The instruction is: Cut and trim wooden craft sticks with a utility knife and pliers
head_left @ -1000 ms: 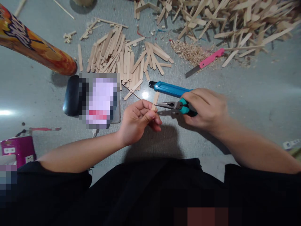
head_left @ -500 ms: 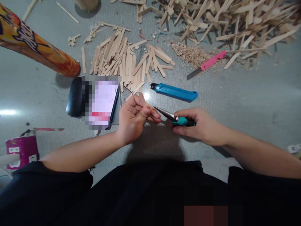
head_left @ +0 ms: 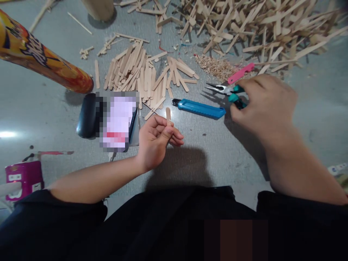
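My left hand (head_left: 154,143) pinches a short wooden craft stick (head_left: 168,114) between thumb and fingers, its rounded end pointing up. To the right, my right hand (head_left: 268,107) is wrapped around the green and black handles of needle-nose pliers (head_left: 225,90). Their jaws are apart, with nothing between them. Just beyond the pliers lies a pink-handled saw (head_left: 240,73), its blade mostly hidden by them. A blue utility knife (head_left: 201,108) rests on the table between my hands and the sticks. A loose pile of craft sticks (head_left: 127,67) spreads beyond my left hand.
At the back right is a large heap of wooden sticks (head_left: 250,25), with small wood bits (head_left: 213,66) before it. On the left are an orange tube (head_left: 46,54), a dark rounded case (head_left: 86,115), a lit phone (head_left: 119,116) and a purple power socket (head_left: 25,177).
My right hand has carried the pliers away from the left hand, up and to the right beside the pink saw, and their jaws have opened. The left hand still holds the stick, now more upright.
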Available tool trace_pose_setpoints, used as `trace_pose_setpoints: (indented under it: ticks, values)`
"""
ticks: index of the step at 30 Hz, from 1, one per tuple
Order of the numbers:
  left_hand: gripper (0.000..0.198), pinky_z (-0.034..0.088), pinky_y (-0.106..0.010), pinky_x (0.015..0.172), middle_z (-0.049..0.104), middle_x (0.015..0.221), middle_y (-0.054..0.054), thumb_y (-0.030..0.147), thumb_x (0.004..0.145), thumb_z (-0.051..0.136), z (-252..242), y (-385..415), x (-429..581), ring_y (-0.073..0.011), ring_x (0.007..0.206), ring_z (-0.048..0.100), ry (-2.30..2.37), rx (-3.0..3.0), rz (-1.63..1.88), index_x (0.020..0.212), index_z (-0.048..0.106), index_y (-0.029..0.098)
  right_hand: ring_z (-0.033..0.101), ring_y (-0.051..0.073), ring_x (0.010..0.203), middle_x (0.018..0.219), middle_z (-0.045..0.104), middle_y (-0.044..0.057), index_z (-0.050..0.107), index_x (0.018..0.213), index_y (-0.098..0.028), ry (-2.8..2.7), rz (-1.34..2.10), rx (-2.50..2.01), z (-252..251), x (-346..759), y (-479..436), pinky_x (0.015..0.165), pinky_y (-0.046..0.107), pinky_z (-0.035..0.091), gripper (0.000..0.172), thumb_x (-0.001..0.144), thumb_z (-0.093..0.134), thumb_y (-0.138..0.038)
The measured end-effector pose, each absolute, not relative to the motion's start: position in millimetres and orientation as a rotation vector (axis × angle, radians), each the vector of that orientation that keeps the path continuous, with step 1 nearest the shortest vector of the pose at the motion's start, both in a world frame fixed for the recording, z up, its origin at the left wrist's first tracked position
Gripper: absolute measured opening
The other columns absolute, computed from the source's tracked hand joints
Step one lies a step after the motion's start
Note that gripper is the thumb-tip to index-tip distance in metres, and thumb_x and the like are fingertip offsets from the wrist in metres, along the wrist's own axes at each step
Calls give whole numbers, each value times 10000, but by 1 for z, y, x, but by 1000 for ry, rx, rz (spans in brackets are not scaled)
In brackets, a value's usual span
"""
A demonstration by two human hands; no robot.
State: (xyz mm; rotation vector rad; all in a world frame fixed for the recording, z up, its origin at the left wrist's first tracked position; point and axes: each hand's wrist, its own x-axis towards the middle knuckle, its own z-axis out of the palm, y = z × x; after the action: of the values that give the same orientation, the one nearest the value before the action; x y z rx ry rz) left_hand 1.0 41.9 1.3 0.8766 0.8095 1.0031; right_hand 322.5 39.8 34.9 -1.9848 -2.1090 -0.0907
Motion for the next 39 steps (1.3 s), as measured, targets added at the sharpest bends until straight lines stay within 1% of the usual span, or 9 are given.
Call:
trace_pose_setpoints:
  ticks: [3, 7, 10, 15, 18, 22, 28, 33, 39]
  values:
    - [553, 693, -216, 540, 845, 726, 10, 575, 957, 1009, 2, 42, 1, -164, 555, 823, 806, 873, 1008, 943, 572, 237, 713, 460, 1198, 1212, 775, 189, 771, 1258, -274, -2090, -76, -1952, 31, 320, 40, 951, 549, 546, 289, 970, 779, -254]
    - [532, 691, -212, 542, 843, 726, 11, 549, 961, 1013, 2, 41, 2, -156, 548, 816, 793, 864, 1006, 943, 586, 232, 690, 405, 1088, 1084, 754, 171, 760, 1203, -257, -2136, -34, -1933, 23, 322, 41, 903, 504, 501, 321, 888, 807, -216]
    - [510, 687, -210, 545, 841, 723, 11, 523, 979, 1003, 2, 42, 1, -152, 544, 812, 785, 869, 1010, 942, 588, 229, 683, 383, 1054, 1121, 768, 186, 754, 1207, -235, -2191, -47, -1979, 21, 323, 42, 885, 490, 466, 374, 842, 801, -169]
    - [541, 677, -219, 546, 835, 739, 12, 559, 980, 993, 0, 42, 0, -157, 555, 812, 792, 892, 978, 953, 560, 235, 702, 443, 1215, 1290, 786, 231, 763, 1293, -210, -2187, -105, -2049, 28, 317, 44, 1001, 549, 460, 454, 849, 775, -118]
    - [518, 668, -215, 542, 863, 844, -6, 531, 1003, 972, -3, 42, 1, -146, 584, 820, 794, 903, 1009, 959, 552, 231, 677, 474, 1302, 1384, 768, 253, 768, 1393, -209, -2174, -75, -2059, 32, 315, 45, 1062, 597, 441, 468, 929, 756, -147]
    - [486, 676, -210, 553, 890, 1100, -57, 499, 1016, 960, -4, 42, 0, -138, 673, 856, 791, 928, 1020, 966, 564, 221, 645, 457, 1286, 1272, 767, 196, 784, 1388, -279, -2100, -39, -1962, 38, 311, 43, 1102, 613, 436, 374, 1016, 746, -249]
    - [442, 696, -197, 627, 841, 1501, -187, 457, 1052, 923, -1, 43, -3, -160, 851, 914, 750, 983, 987, 938, 583, 198, 675, 491, 1267, 1295, 749, 182, 808, 1471, -325, -2146, 40, -1927, 52, 293, 29, 1083, 638, 468, 515, 957, 815, -296]
    - [455, 702, -204, 649, 816, 1562, -222, 480, 1057, 915, -2, 41, -3, -164, 873, 917, 758, 994, 978, 936, 577, 201, 711, 462, 1197, 1283, 795, 172, 753, 1604, -338, -2259, 1, -1840, 49, 287, 21, 1046, 633, 467, 578, 1027, 752, -370]
    - [447, 710, -212, 657, 814, 1564, -218, 472, 1067, 908, -5, 42, -3, -169, 893, 921, 753, 999, 971, 945, 573, 202, 748, 419, 1137, 1267, 815, 145, 754, 1586, -328, -2296, -41, -1736, 40, 289, 19, 1005, 581, 513, 566, 1021, 777, -357]
